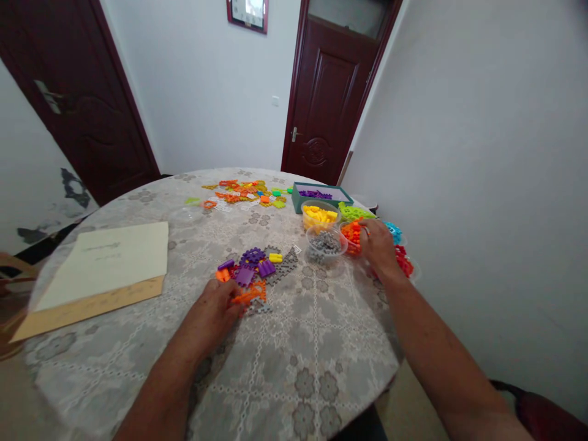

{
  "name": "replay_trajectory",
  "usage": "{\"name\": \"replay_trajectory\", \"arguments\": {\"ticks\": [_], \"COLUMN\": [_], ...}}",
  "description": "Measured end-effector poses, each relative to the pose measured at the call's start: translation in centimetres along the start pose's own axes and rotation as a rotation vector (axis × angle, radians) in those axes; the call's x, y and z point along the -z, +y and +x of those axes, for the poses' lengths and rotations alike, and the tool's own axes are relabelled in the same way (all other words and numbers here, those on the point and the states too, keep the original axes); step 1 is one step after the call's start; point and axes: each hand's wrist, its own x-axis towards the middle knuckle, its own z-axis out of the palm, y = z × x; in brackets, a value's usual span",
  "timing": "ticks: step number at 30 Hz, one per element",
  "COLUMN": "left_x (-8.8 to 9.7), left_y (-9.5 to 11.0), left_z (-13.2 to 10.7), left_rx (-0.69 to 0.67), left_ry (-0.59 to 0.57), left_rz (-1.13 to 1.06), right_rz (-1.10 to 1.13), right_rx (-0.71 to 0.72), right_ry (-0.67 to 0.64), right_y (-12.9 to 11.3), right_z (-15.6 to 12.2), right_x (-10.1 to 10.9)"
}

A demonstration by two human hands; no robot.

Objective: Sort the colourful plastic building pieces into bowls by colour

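My left hand point(221, 304) is closed at the near edge of a small pile, its fingertips on an orange toothed plastic building piece point(252, 293). Flat purple building pieces point(247, 275), grey toothed pieces point(285, 267) and a small yellow piece point(275, 258) lie just beyond it. Over to the right, my right hand point(380, 244) reaches down at a clear bowl of orange building pieces point(351, 234). Its fingertips are among those pieces and partly hidden, so their grip does not show.
Bowls of yellow pieces point(320, 215), grey pieces point(326, 242) and red pieces point(404, 262) crowd round my right hand. Behind them stands a green box point(299, 201) with purple pieces. Mixed pieces point(239, 193) lie at the back; paper sheets point(114, 251) lie left.
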Motion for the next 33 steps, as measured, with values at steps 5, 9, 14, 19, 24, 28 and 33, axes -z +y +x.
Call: {"name": "replay_trajectory", "arguments": {"ticks": [5,9,14,19,24,28,33], "left_x": [0.5,0.2,-0.3,0.2,0.5,0.3,0.5], "left_y": [0.4,0.4,0.8,1.9,2.5,2.9,3.5], "left_z": [-0.3,-0.3,-0.4,-0.7,-0.8,-0.7,-0.7], "left_rx": [0.051,0.084,-0.009,-0.036,0.015,0.018,-0.08], "left_ry": [-0.013,0.03,0.014,-0.044,0.028,0.04,-0.033], "left_rz": [-0.044,-0.164,-0.352,-0.429,-0.599,-0.621,-0.559], "right_rz": [0.435,0.685,0.861,0.956,1.248,1.365,1.362], "right_rx": [0.043,0.245,0.278,0.096,-0.546,-0.672,-0.622], "right_ry": [-0.108,-0.437,-0.59,-0.573,-0.747,-0.799,-0.881], "right_y": [-8.3,-14.7,-19.4,-20.4,-18.9,-18.3,-19.0], "right_z": [-5.9,-8.7,-9.9,-11.1,-12.1,-12.1,-11.9], "right_x": [0.3,1.0,0.8,-0.8,-2.5,-3.4,-3.5]}}
